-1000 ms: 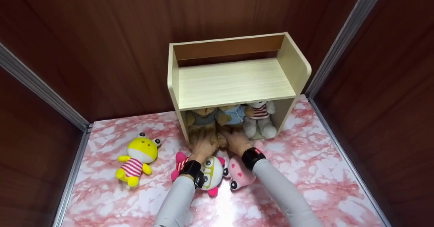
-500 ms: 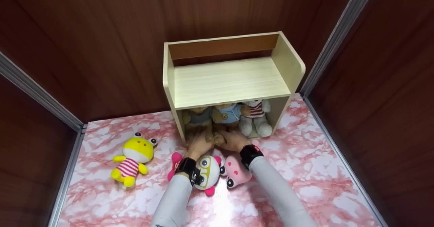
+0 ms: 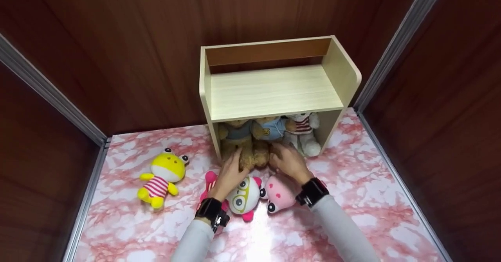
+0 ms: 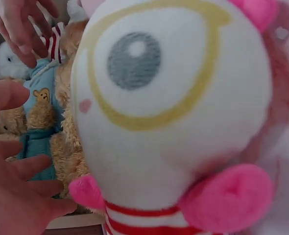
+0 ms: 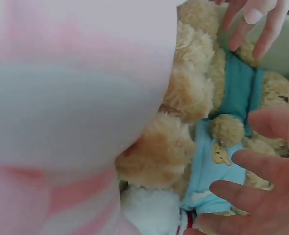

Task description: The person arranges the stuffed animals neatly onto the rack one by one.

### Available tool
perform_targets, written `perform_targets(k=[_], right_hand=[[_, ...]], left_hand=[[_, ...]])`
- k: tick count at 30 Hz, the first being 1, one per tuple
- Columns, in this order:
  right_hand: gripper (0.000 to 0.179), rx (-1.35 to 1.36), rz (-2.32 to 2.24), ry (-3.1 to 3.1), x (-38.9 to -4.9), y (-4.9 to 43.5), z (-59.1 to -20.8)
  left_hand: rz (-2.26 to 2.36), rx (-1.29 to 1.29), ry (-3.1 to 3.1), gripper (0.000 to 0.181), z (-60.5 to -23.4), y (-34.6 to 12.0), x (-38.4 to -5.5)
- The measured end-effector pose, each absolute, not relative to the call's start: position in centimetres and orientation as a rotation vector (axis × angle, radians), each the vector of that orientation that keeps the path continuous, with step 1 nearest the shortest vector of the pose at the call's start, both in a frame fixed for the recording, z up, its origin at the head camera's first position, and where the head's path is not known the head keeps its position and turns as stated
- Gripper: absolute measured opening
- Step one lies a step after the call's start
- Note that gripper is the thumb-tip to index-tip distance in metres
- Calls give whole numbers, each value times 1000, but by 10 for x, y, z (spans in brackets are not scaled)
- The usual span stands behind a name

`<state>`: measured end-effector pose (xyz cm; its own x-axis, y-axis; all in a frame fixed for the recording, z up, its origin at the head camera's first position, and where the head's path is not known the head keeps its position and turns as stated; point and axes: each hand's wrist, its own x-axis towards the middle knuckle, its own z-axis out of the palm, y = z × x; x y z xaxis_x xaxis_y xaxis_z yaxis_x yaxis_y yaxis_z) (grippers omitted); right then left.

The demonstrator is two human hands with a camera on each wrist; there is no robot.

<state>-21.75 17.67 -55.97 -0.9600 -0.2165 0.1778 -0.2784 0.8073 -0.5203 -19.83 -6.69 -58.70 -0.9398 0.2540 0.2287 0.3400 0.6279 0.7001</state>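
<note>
Three teddy bears sit side by side in the lower compartment of a small wooden shelf (image 3: 274, 90). One wears a grey-green shirt (image 3: 239, 132), the middle one a light blue hoodie (image 3: 273, 131), and the right one, greyish white, a red-striped top (image 3: 303, 126). Fingers spread, my left hand (image 3: 229, 178) is at the left bear's brown legs (image 3: 242, 152). My right hand (image 3: 290, 161) is by the middle bear's feet, its fingers loosely bent in the head view and spread apart in the right wrist view (image 5: 262, 191). Neither hand grips anything.
Below my wrists lie a white-faced plush with yellow glasses (image 3: 246, 199) and a pink frog plush (image 3: 281, 193), heads toward me. A yellow frog plush (image 3: 168, 170) lies at the left. Brown panels (image 3: 98, 58) stand around the pink marbled surface (image 3: 352, 215).
Both hands have come away from the brown bears' feet, the right one shifting to the right and the left one slightly back. The bears stay seated in the shelf. The head view has shifted a little.
</note>
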Motion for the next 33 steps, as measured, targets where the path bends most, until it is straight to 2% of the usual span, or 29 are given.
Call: perform_targets(k=[3,11,16,19,25,29,33], right_hand=[[43,394,825,-2819,-207,186,-559],[43,353,847,-2732,-181,224,-562],[39,266,885,-2742,-169,248,-572],[47,161,976,-2836,-163,258,-583],[66,26,1369,-2899,-157,260,-617],[67,-47,1489,-2809,-153,257,-633],[62,-192,1529,-2779,-149,260,-630]], left_hand=[[-1217,-497,-2754,72,-582,-72,-191],[-1112,-550,-2716,41,-584,-93,-174],[-1026,-592,-2847,53,-604,-103,-163],[-900,-632,-2886,59,-622,-102,-154],[-800,-552,-2762,54,-652,-97,-143],[-810,-529,-2704,55,-663,-95,-141],[-873,-526,-2725,56,-660,-94,-144]])
